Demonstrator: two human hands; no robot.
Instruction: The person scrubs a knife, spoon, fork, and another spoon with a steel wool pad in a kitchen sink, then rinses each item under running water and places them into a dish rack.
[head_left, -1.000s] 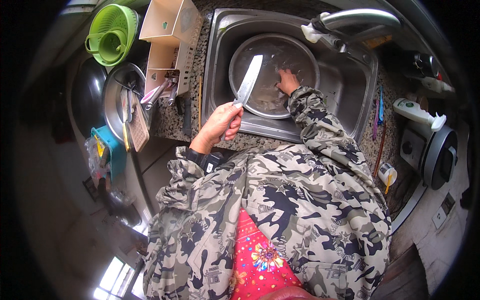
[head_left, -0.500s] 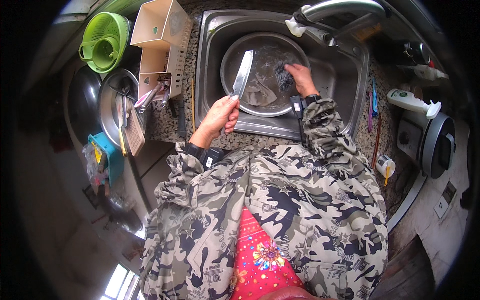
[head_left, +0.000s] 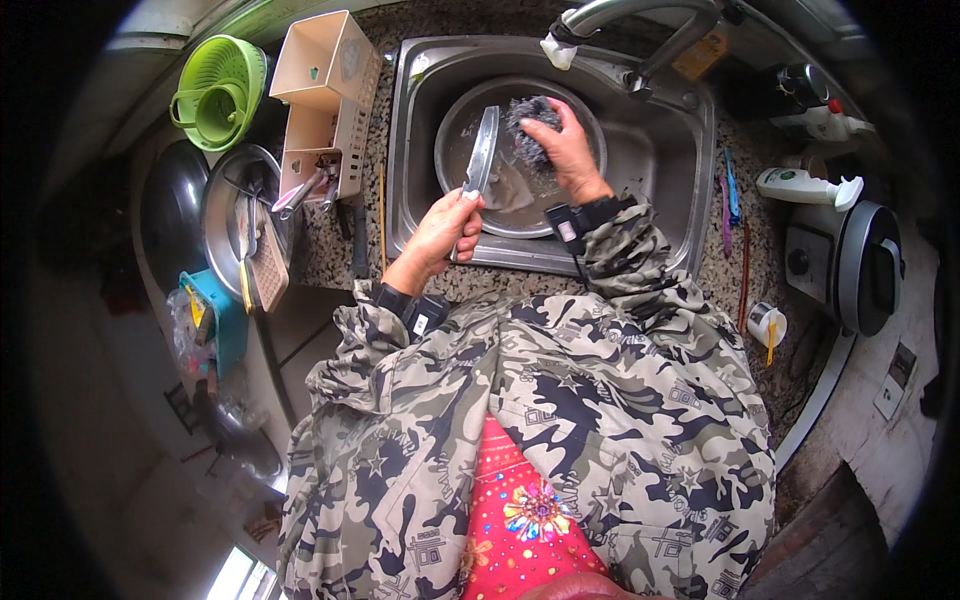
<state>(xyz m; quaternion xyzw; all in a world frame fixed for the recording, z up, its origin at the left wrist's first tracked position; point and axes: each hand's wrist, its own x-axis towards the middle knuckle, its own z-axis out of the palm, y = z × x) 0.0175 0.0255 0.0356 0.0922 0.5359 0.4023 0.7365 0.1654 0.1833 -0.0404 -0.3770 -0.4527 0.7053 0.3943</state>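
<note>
— Currently, what is held, and where?

— A knife [head_left: 481, 152] is held at the upper centre of the frame, blade directed up-frame over a round metal basin [head_left: 444, 150] in the sink [head_left: 655, 140]. Its handle is wrapped by the left hand [head_left: 437, 235], fingers curled round with no gap visible, thumb laid toward the blade.

— And the other grip?

— A dark, fuzzy scrubber [head_left: 524, 138] is bunched in the right hand [head_left: 572, 152], right of the blade. It is gripped from its right side; some fingertips are hidden, and how hard it is squeezed cannot be told.

— What handling is expected?

— The knife is judged light and stiff, probably slippery if wet; hold is best taken on the handle, clear of the blade. The scrubber is judged light, soft and springy, best pinched from the side away from the blade.

— What differs from the frame half a second earlier?

— The scrubber is now found farther left, just beside the blade instead of at the basin's right part. Contact cannot be confirmed. The knife grip is unchanged. A pale, limp cloth [head_left: 514, 189] is seen in the basin in both frames.
</note>
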